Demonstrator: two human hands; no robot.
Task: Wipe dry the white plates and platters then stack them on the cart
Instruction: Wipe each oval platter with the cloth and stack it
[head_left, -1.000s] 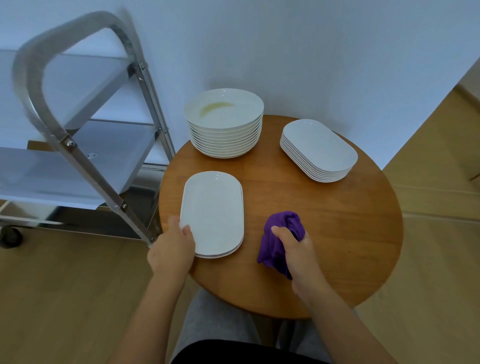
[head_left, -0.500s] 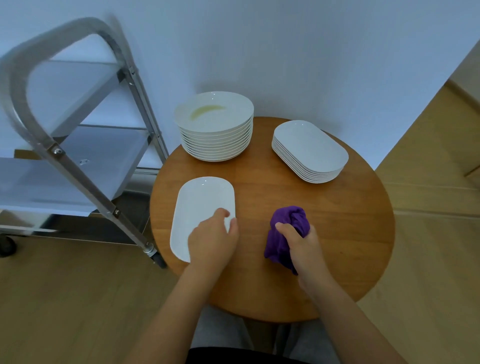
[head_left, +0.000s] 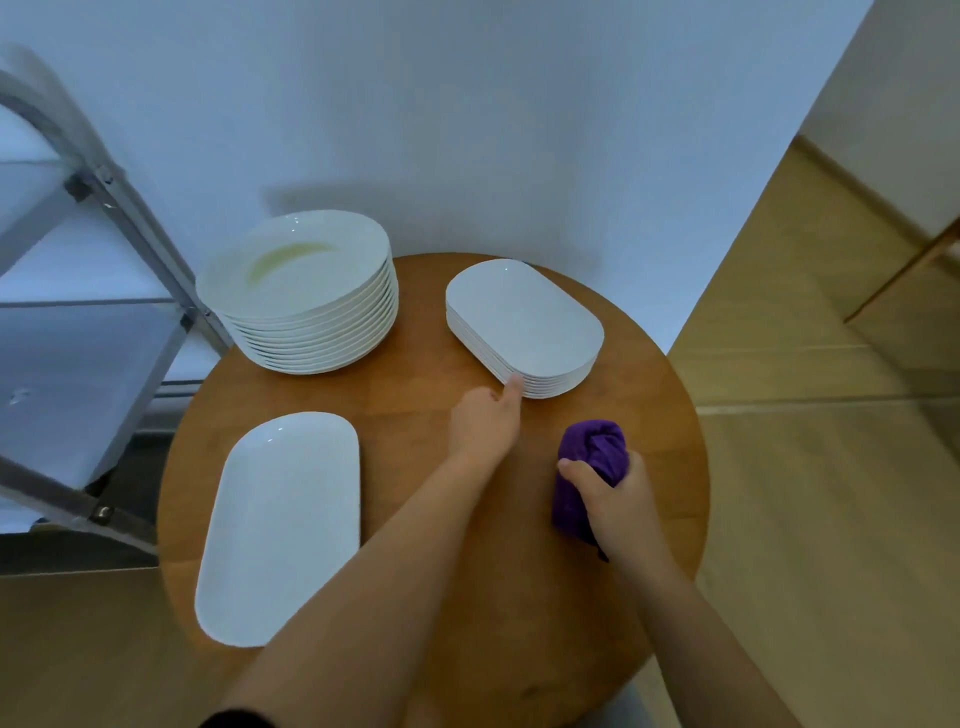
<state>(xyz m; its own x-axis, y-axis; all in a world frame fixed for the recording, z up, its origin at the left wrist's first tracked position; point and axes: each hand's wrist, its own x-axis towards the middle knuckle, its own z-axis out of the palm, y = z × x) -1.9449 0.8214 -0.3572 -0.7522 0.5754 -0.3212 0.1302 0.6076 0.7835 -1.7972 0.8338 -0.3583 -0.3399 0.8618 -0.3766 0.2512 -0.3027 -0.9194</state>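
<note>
The left hand (head_left: 485, 423) reaches across the round wooden surface (head_left: 415, 400) to the stack of white platters (head_left: 524, 319) at the far right, and one outstretched finger touches the stack's near edge low down; the other fingers are hidden behind the back of the hand, so whether they are curled or straight I cannot tell. That low contact looks like the start of prying the top platter free, since the pieces nest closely and only their thin rims offer a hold. The right hand (head_left: 615, 501) rests on the surface just beside it, its fingers curled round a bunched purple cloth (head_left: 592, 460), probably kept there so wiping can begin the moment a platter is lifted. On the near left lies a separate platter pile (head_left: 283, 519), flat and apart from the others and hanging a little over the surface's edge; it sits on the side nearest the metal cart (head_left: 93, 332), which suggests a holding spot for pieces awaiting transfer (how many lie there cannot be told from above). At the far left stands a tall stack of round plates (head_left: 301, 291), the top one showing a yellowish patch in its well, which may be a reflection or a mark. The cart shelves in view carry no dishes, so stacking there appears not yet done.
</note>
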